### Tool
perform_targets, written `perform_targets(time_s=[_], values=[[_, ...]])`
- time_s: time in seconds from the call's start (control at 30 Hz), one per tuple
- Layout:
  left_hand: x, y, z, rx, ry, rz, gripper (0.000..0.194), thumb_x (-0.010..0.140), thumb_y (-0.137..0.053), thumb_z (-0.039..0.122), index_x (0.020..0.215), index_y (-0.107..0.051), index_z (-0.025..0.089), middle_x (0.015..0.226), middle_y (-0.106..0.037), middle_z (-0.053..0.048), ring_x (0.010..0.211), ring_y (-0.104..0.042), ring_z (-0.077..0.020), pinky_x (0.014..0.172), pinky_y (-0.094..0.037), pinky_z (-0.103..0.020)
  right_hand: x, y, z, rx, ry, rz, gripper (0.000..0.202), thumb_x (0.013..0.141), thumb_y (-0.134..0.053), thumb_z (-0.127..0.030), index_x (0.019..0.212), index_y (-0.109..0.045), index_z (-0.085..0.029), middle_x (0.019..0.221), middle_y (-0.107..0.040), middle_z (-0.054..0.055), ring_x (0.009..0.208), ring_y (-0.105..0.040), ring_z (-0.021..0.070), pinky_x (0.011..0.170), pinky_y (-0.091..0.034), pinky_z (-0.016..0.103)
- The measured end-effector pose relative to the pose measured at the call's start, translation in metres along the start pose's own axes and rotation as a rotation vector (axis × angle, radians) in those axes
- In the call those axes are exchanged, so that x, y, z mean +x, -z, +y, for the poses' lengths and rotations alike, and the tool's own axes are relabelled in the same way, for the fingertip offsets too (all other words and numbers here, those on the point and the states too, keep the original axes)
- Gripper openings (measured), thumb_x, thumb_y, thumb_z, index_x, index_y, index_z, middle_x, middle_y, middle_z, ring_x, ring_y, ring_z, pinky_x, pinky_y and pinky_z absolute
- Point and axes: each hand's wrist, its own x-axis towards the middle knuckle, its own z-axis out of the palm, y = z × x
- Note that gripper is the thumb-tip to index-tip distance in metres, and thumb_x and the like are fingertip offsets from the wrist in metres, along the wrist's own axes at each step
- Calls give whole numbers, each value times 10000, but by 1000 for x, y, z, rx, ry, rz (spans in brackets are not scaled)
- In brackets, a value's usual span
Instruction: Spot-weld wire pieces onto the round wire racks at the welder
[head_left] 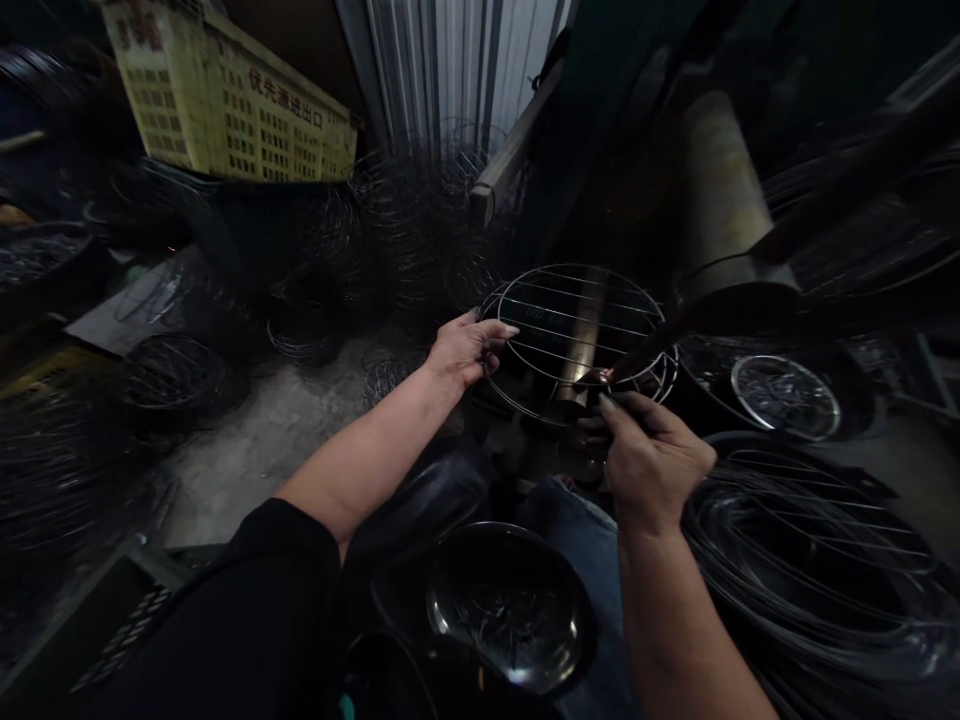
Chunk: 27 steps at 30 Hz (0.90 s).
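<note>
A round wire rack (551, 312) with parallel bars is held up in front of me. My left hand (466, 350) pinches its left rim between thumb and fingers. Near the rack's lower right edge is my right hand (652, 450), its fingers closed on something small that I cannot make out, beside a copper-coloured tip. A brass-coloured bar (583, 345) extends beneath the rack. Below my hands, a dark shiny bowl (514, 610) contains small metal pieces.
A yellow crate (292, 125) stands at the upper left. Coiled wire rings (750, 560) lie at the right, near a round metal basket (785, 397). A thick cylinder (727, 190) hangs at the upper right. A green crate (120, 610) is at the lower left.
</note>
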Motion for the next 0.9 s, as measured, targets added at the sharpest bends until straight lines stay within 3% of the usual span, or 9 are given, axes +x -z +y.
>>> perform_targets(time_s=[0.2,0.33,0.43,0.53,0.73,0.9], values=[[10,-3,-2,1,11,51,377,483,-761,17,698,-504,190,573,-546,55,496,-495,-75,465,-296,-199,7,7,-1,7,-68,-44,242,671,-837,-335,818,-767,-156,633,-705,17,492,-673,173,402,-515,222],[11,-3,-2,-3,15,20,367,487,-766,15,680,-503,181,571,-548,47,487,-490,-69,471,-289,-205,4,21,-3,-179,-44,-122,266,672,-840,-366,844,-788,-170,628,-697,-2,483,-649,152,407,-487,208],[11,-4,-2,-34,33,29,434,454,-793,-9,718,-508,184,577,-557,53,479,-497,-65,477,-274,-198,0,23,-4,-254,-5,-97,246,705,-812,-371,856,-792,-177,628,-690,-16,447,-616,129,400,-480,202],[11,-5,-1,-63,46,50,510,440,-806,-23,816,-537,191,577,-554,75,461,-488,-56,481,-265,-189,-3,18,-3,-137,-82,-83,251,684,-826,-343,848,-774,-160,562,-661,-26,344,-535,112,336,-446,206],[10,-6,-1,-43,61,66,582,479,-782,-25,963,-559,210,563,-543,100,437,-469,-52,478,-266,-185,-5,10,4,64,-167,-40,308,613,-875,-315,834,-754,-140,566,-674,-14,307,-532,127,325,-474,234],[9,-7,-3,-136,79,90,495,485,-783,-52,866,-579,191,597,-578,56,501,-517,-78,480,-269,-186,-1,8,7,121,-147,5,270,566,-866,-267,775,-744,-147,589,-672,-21,389,-603,133,369,-489,210]])
